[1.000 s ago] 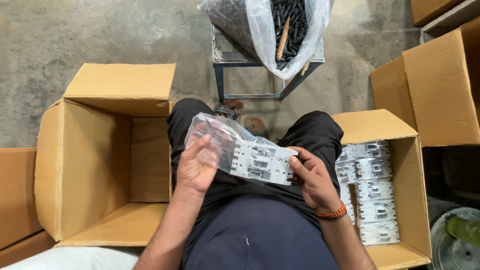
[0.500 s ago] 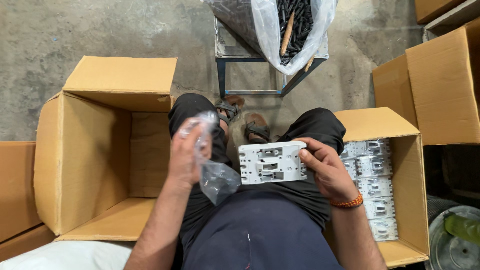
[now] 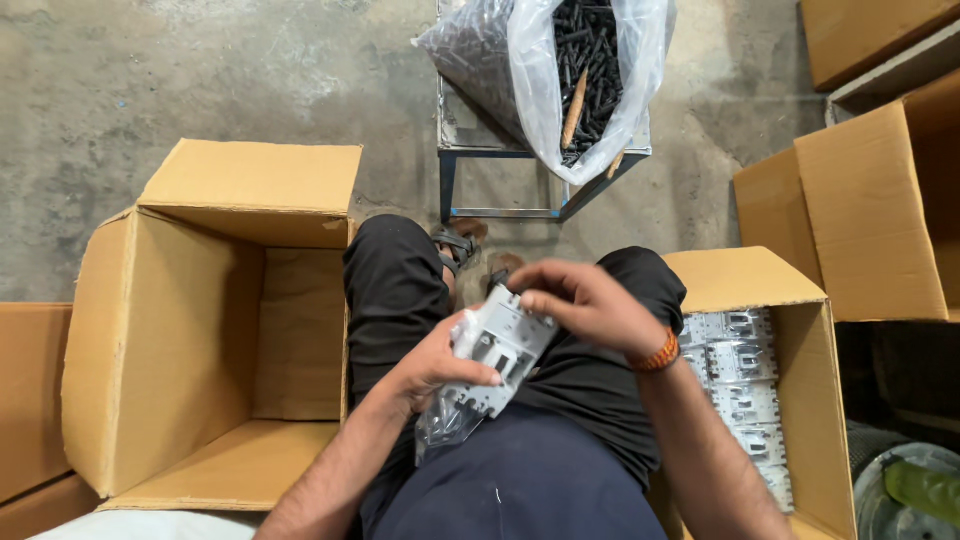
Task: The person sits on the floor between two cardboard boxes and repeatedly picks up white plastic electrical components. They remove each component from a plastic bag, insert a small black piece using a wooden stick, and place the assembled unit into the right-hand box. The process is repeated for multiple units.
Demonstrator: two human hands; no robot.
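Over my lap I hold a grey-white plastic electrical unit, tilted, with both hands. My left hand grips its lower side together with a crumpled clear plastic bag that hangs below it. My right hand, with an orange band at the wrist, closes over the unit's upper end. To my right an open cardboard box holds several stacked units of the same kind. An open cardboard box lies on its side at my left, with nothing visible inside.
Ahead of my knees a metal stand carries a clear plastic sack full of dark screws with a wooden stick in it. More cardboard boxes stand at the right, another at the far left. The floor is concrete.
The unit has turned from lying level to tilted. My right hand moved from its right end up over its top. My left hand dropped from holding the bag up to gripping the unit's lower side.
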